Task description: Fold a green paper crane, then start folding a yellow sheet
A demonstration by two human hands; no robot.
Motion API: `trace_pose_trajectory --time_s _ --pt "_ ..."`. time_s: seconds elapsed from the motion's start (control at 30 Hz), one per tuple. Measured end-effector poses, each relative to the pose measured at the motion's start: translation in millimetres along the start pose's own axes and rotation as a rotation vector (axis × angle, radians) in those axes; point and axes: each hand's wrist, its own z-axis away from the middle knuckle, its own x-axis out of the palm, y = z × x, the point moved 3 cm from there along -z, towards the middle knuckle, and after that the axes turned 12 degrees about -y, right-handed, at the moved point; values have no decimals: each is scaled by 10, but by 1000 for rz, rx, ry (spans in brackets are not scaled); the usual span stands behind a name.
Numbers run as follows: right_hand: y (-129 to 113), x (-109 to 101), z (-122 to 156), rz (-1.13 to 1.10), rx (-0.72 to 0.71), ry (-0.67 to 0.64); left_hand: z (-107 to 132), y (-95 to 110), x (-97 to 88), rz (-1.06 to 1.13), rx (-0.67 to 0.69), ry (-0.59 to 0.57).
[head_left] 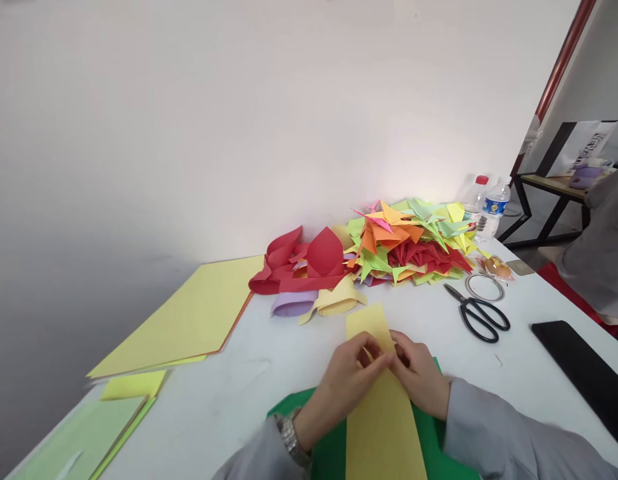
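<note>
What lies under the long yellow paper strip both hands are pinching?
A green sheet shows on both sides of the yellow strip, lying on the white table. Whatever sits directly beneath the strip is covered.

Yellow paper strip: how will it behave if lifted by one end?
Probably floppy: the yellow paper strip is long, thin and lies flat on the green sheet, so a free end would likely droop. Likely very light: the left hand and right hand pinch it with fingertips only. It may slide on that smooth sheet.
</note>
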Motion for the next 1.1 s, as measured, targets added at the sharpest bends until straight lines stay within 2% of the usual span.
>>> trace_pose_trajectory --time_s 0.1,0.3,0.63,0.77,0.97,1.1 --pt "-113 24 50 105 -116 -105 16 -74 196 267 -76 -33" --pt "-21 54 76 144 -62 -155 -23 -222 180 481 -88 -53" --pt "32 29 27 -46 31 -126 -8 -234 131 526 -108 -90" --pt "30 15 19 -46 37 -86 12 -242 115 529 -108 -87" --pt "-28 -3 28 -75 -14 -115 0 -256 163 501 -121 -79" --pt "10 -3 34 -70 11 -105 -4 -235 168 496 -120 -79"
